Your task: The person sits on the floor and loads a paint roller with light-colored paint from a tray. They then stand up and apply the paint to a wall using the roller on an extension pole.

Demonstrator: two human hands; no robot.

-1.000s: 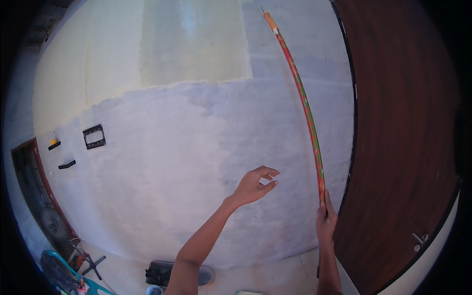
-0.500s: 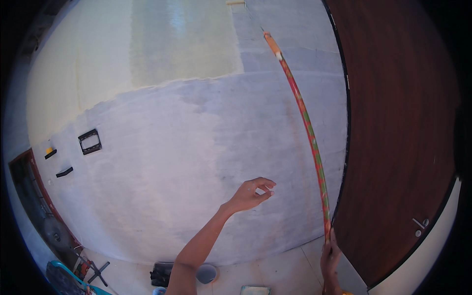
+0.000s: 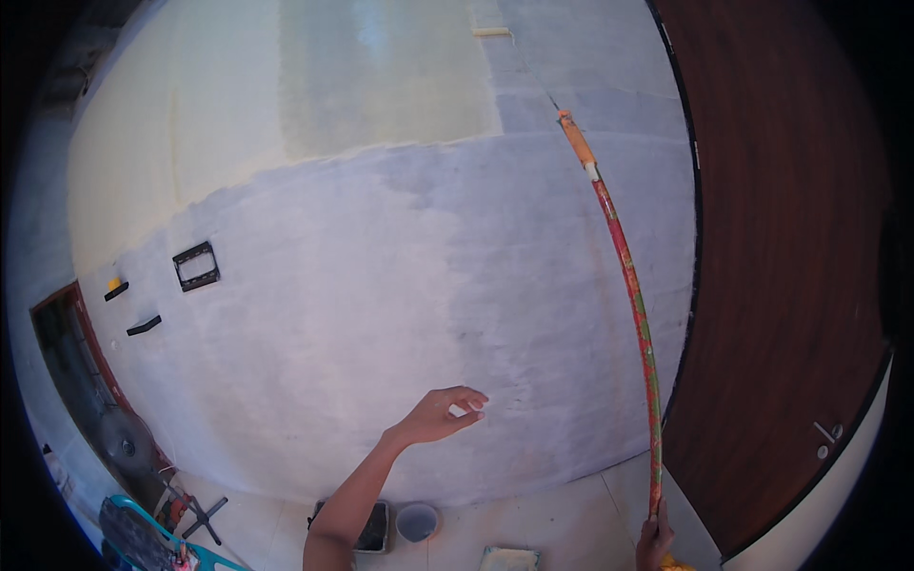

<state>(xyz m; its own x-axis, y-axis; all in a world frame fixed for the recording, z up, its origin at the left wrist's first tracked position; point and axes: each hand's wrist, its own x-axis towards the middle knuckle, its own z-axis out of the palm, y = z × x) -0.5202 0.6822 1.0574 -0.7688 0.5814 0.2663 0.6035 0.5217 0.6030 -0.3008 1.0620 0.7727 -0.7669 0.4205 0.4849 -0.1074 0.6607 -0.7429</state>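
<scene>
My right hand [image 3: 654, 539], at the lower right, is wrapped around the low end of a long pole [image 3: 633, 276] with a red and green pattern. An orange handle [image 3: 577, 141] joins the pole's top to a thin wire frame, which carries a pale paint roller [image 3: 493, 32]. High on the wall [image 3: 343, 314], the roller lies at the right edge of a cream-yellow painted area [image 3: 381, 86]. My left hand [image 3: 442, 415] hovers in front of the bare greyish-white lower wall. Its fingers are loosely curved, apart from the thumb, with nothing between them.
A dark brown door [image 3: 771, 247] stands close on the right of the pole. On the floor are a round bucket [image 3: 417, 523], a black tray [image 3: 374, 528] and a pale tray [image 3: 511, 559]. A black frame [image 3: 196, 266] hangs at left, above a fan [image 3: 122, 443] and turquoise chair [image 3: 133, 509].
The roller has come down the wall, and the pole with my right hand is lower. My left hand has drifted left and down. The view has shifted slightly.
</scene>
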